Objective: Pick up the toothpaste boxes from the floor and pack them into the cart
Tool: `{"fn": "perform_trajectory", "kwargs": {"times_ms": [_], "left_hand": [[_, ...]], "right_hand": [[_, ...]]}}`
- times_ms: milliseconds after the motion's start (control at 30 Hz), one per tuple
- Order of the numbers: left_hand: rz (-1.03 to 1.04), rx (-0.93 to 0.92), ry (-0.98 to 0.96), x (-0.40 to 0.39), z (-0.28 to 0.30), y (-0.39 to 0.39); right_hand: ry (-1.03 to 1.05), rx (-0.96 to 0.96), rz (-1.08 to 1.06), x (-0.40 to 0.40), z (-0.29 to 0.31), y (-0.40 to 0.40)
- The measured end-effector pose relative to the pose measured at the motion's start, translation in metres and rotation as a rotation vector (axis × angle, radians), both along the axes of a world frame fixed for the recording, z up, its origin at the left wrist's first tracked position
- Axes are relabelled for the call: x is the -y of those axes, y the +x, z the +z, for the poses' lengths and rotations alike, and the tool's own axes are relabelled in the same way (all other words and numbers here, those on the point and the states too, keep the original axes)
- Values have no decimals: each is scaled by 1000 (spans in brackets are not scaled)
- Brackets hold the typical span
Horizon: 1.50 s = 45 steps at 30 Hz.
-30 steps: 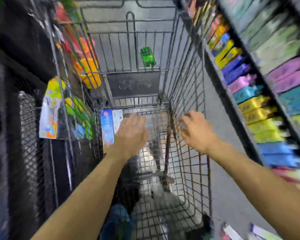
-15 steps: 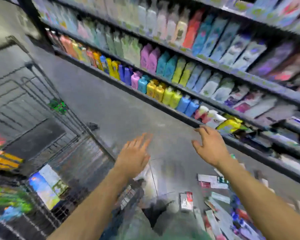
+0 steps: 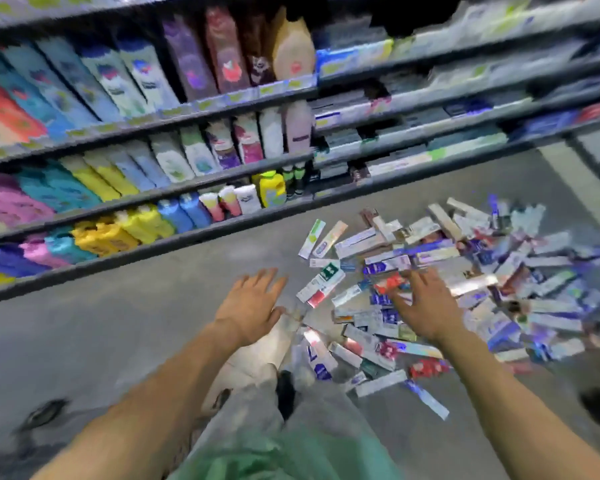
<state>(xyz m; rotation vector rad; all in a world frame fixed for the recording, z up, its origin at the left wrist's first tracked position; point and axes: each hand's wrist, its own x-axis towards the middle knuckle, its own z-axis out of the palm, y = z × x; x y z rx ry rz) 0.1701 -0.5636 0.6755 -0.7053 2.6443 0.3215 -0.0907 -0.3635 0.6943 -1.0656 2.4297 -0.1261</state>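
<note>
Your two hands reach out over the grey floor (image 3: 125, 327), both empty. Your left hand (image 3: 250, 306) has its fingers straight and slightly spread, above bare floor beside the heap. Your right hand (image 3: 423, 306) spreads its fingers above the toothpaste boxes (image 3: 440, 258), dozens in one loose pile, too blurred to count. Three shelves (image 3: 222, 230) of bottles stand beyond.

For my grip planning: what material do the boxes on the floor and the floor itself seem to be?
Toothpaste boxes: probably thin printed cardboard, since they have flat faces and sharp edges; some look glossy or foil-like where they reflect light. Floor: likely smooth grey concrete or a similar hard surface with a dull sheen, though blur leaves this uncertain.
</note>
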Motion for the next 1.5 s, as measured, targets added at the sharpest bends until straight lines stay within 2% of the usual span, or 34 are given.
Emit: {"fn": "perform_trajectory", "kwargs": {"times_ms": [233,467,633,900,1000,1100,1367,1500], "left_hand": [[-461,55,-16,-9,-3,-119],[-835,60,-25,6,-23,-202],[-1121,149,-68,30,-52,-233],[-1395,236,-4,17,-125,-241],[-1441,221,-12,-5,-167,-234],[-1490,208,-39,-23,-236,-224],[-1644,193,30,-37,-498,-204],[-1735,62,79,-44,-613,-203]], "right_hand": [[-22,15,-347,-73,-19,-3],[-9,40,-768,-85,-24,27],[71,81,-1055,-67,-46,75],[164,184,-1384,-47,-113,178],[123,225,-1509,-45,-167,209],[47,257,-1637,-38,-248,230],[-85,346,-1872,-3,-515,253],[-117,288,-1886,2,-631,255]]}}
